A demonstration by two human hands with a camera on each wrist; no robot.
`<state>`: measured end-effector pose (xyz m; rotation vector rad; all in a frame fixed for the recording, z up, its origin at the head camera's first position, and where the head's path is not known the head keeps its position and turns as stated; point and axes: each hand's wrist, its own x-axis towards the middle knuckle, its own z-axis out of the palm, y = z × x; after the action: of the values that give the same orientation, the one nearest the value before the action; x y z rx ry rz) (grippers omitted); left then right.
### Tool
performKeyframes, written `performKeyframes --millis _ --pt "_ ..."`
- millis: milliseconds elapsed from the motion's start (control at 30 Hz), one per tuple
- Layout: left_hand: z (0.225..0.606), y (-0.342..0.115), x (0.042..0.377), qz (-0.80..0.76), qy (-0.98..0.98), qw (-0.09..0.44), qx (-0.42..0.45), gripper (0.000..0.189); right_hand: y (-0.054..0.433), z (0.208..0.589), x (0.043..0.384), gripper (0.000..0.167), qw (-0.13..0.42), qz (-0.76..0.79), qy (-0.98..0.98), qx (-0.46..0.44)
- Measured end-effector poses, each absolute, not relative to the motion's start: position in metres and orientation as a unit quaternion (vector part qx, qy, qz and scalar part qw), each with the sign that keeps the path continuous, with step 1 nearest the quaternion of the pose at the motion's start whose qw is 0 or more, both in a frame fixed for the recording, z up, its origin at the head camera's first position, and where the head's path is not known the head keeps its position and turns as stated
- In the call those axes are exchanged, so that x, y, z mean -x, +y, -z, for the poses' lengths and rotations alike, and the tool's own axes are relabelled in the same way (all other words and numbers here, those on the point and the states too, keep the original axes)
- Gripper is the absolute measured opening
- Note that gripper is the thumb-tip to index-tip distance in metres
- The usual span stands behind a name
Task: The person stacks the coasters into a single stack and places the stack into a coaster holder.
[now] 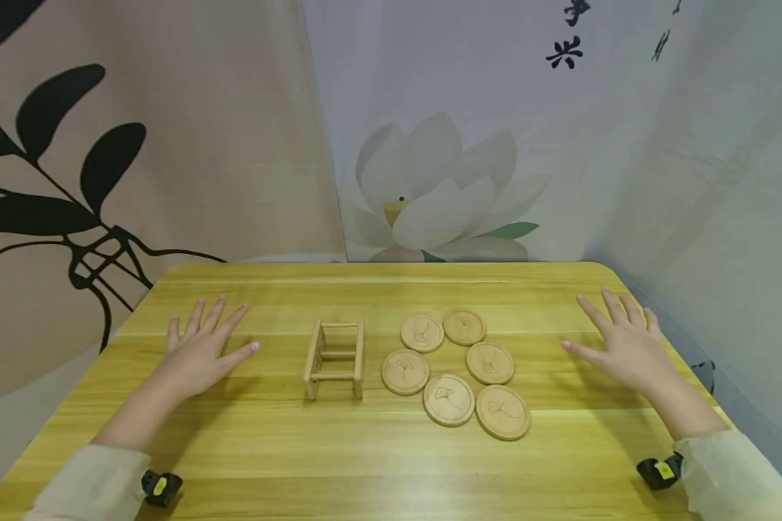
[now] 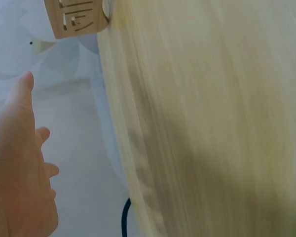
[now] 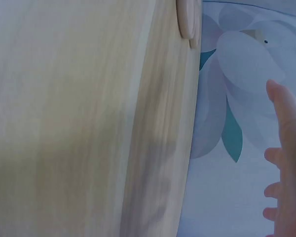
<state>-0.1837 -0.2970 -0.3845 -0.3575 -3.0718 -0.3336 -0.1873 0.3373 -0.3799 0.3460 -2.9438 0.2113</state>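
Note:
My left hand point(image 1: 198, 354) is spread over the left side of the table, fingers straight, holding nothing. To its right stands a small wooden rack point(image 1: 337, 375) with slatted sides and crossbars. Several round wooden coasters with engraved ginkgo leaves lie flat in a loose ring right of the rack; one coaster point(image 1: 448, 399) is at the front and another coaster point(image 1: 464, 327) at the back. Over the table's right side my right hand point(image 1: 628, 347) is spread the same way, with nothing in it. The left wrist view shows the rack's carved side point(image 2: 79, 17).
The wooden table point(image 1: 247, 449) has rounded back corners. Behind it hangs a curtain point(image 1: 234, 145) printed with a lotus and dark leaves. Each wrist wears a black strap device, such as the left device point(image 1: 161, 488).

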Motion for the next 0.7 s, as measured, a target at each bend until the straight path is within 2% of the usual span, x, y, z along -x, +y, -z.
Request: performKeyframes --millis 367,700 --pt "0.386 -0.278 0.18 0.144 -0.978 0.053 0.143 0.077 0.323 0.383 0.175 0.091 0.133 -0.083 -0.977 -0.145" --pt "0.393 -0.26 0.181 0.202 -0.96 0.082 0.177 0.079 0.304 0.387 0.163 0.088 0.141 -0.116 -0.971 -0.152"
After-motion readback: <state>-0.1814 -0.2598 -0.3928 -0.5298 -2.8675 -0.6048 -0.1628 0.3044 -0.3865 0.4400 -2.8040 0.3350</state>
